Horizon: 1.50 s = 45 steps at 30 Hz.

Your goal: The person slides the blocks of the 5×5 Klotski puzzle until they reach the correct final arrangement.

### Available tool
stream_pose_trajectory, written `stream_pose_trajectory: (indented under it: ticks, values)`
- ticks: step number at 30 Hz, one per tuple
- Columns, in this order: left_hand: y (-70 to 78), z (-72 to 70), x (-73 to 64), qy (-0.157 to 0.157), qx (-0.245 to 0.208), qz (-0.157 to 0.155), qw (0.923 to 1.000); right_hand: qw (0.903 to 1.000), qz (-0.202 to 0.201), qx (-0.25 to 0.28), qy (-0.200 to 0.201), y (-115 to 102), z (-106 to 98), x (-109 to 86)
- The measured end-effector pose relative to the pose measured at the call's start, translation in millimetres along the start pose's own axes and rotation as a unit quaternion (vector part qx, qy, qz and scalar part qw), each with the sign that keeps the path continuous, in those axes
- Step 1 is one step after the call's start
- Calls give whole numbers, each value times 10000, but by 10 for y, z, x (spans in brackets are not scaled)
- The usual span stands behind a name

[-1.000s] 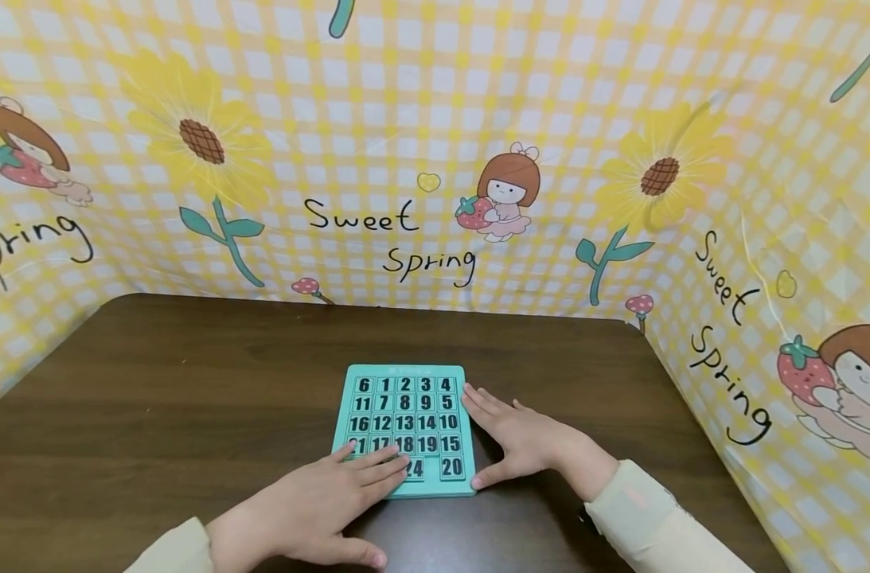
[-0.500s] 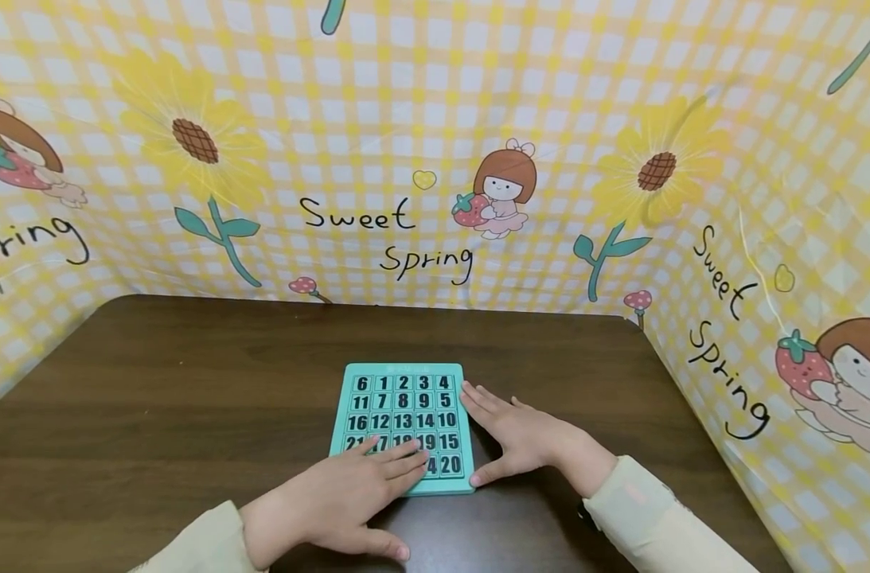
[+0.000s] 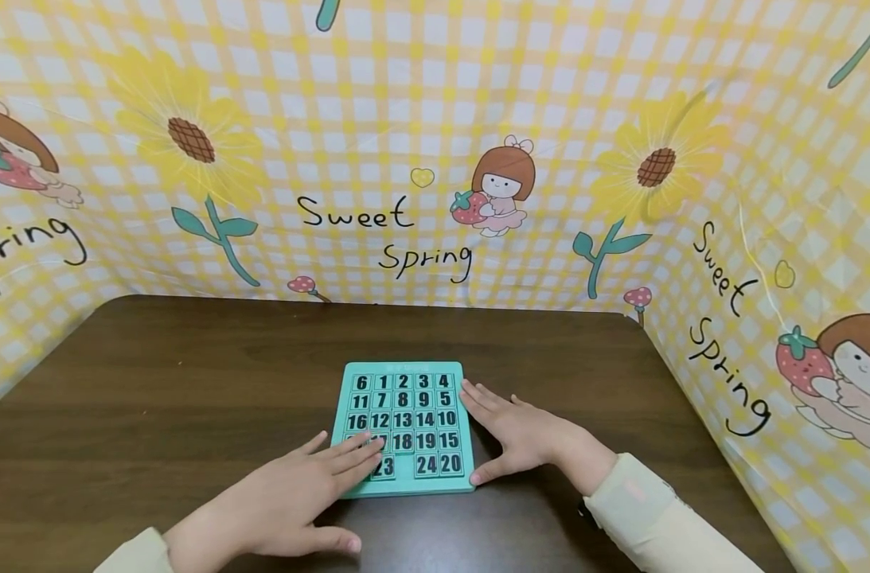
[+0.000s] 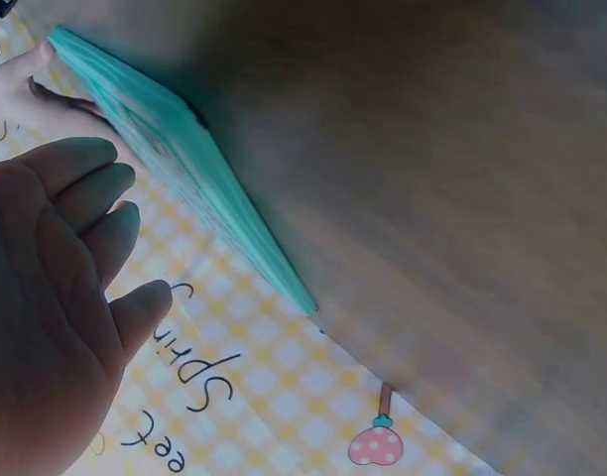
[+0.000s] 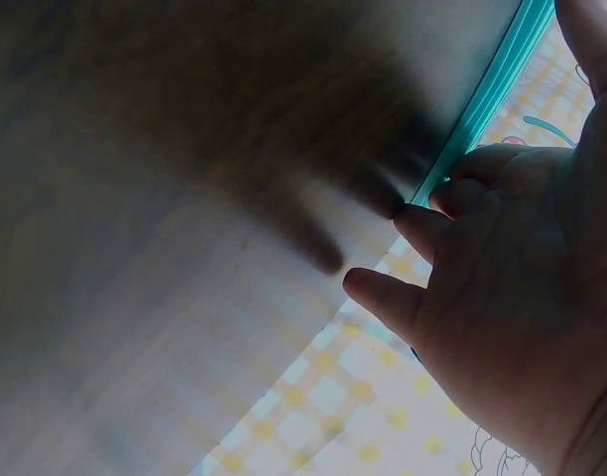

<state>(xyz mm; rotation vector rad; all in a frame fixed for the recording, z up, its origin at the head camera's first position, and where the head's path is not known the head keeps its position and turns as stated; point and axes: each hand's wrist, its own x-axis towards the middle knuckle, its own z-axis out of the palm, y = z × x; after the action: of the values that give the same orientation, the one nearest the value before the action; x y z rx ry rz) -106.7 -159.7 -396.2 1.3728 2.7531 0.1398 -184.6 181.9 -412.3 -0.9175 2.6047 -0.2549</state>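
Observation:
A turquoise number slide puzzle [image 3: 403,484] lies flat on the brown table, its black-numbered tiles in rows. In the bottom row a gap shows between tile 23 [image 3: 383,467] and tile 24 [image 3: 427,465], which sits against tile 20 [image 3: 450,464]. My left hand [image 3: 284,497] reaches over the lower left corner, straight fingers on the tiles around 17 and 23; the tiles at that corner are hidden. Along the right edge my right hand [image 3: 524,438] rests, fingertips at the upper side and thumb at the lower corner. The right wrist view shows its fingers beside the puzzle edge [image 5: 482,104].
The dark wooden table [image 3: 212,382] extends around the puzzle. A yellow checked cloth [image 3: 377,119] with printed flowers and figures stands as a wall behind it and along both sides.
Tile 24 has slid right until beside tile 20. My left hand moved right with it, then back left, uncovering tile 23 and a gap. The right hand has stayed at the edge.

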Motion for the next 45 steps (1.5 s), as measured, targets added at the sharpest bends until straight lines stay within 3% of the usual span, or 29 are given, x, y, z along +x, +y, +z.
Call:
stream_pose_trajectory:
  ticks: [8,15,21,25,34,41,45]
  values:
    - [12,71,-37,-67,41,179,9998,10000,37,68,-5,-4,3,-15]
    - [57,89,66,-166,2,253,9995,10000,-3,45,19,7,20,-6]
    - [68,76,204,-484,-159,227,9984,10000,-4,50,38,13,44,4]
    - [51,94,201,-478,-138,243,9985,10000,5,23,48,9,55,7]
    - [-88,18,-54,615,311,235,9973,10000,56,-5,-11,-4,20,-8]
    - [-199,71,-375,679,591,35,9959,10000,-9,0,-18,-21,16,7]
    - [-240,151,-456,732,686,61,9949,10000,41,-27,3,-10,14,3]
